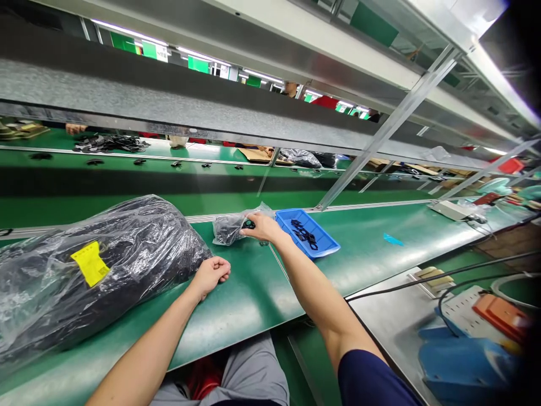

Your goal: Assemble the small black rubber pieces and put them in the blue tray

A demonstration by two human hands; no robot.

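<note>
My right hand (262, 226) is closed on a small black plastic part (248, 224) at the opening of a small clear bag (228, 229) holding dark pieces. Just right of that hand sits a blue tray (327, 248) with several black ring-shaped parts (303, 234) in it. My left hand (212, 275) rests on the green table (249, 293) with its fingers curled in, and nothing shows between them. Beside it lies a large clear plastic bag (139, 248) full of black material, with a yellow label (91, 264) on top.
Behind the table runs a green conveyor belt (190, 192) carrying spaced black parts. A slanted metal post (380, 132) rises behind the tray. A blue scrap (393, 239) and a grey box (448, 211) lie to the right. Cables (422, 269) cross above a metal side bench (380, 316).
</note>
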